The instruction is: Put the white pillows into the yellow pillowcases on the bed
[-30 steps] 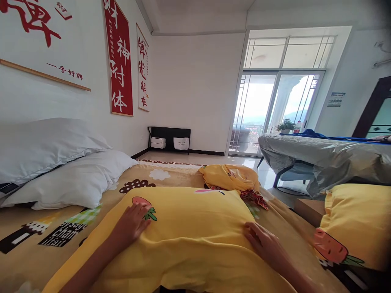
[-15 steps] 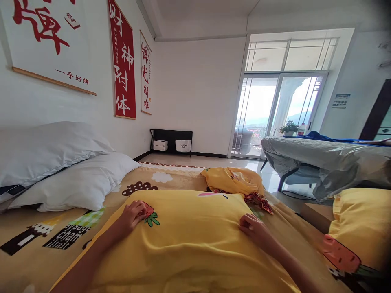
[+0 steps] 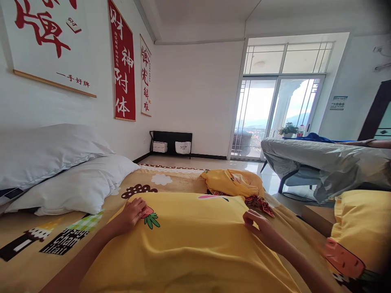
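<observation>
A yellow pillowcase (image 3: 189, 232) with a carrot print lies spread across the bed in front of me, creased along its near part. My left hand (image 3: 134, 211) is closed on its far left corner, beside the carrot print. At the far right corner my right hand (image 3: 256, 224) has its fingers curled and pinched on the fabric. Whether a pillow fills the case, I cannot tell. Just beyond it lies a crumpled yellow cloth (image 3: 232, 183) with a red patterned edge.
White pillows (image 3: 79, 183) are stacked at the left on the patterned bedsheet (image 3: 24, 268). To the right are a yellow pillow (image 3: 363, 219), a cardboard box (image 3: 317, 215) and a plastic-covered table (image 3: 305, 150). Another person's forearm (image 3: 372, 143) rests over blue cloth there.
My right hand has shifted slightly right, and the pillowcase's near edges have drawn inward. Another person's forearm shows more at the right edge. My left hand stays at its corner.
</observation>
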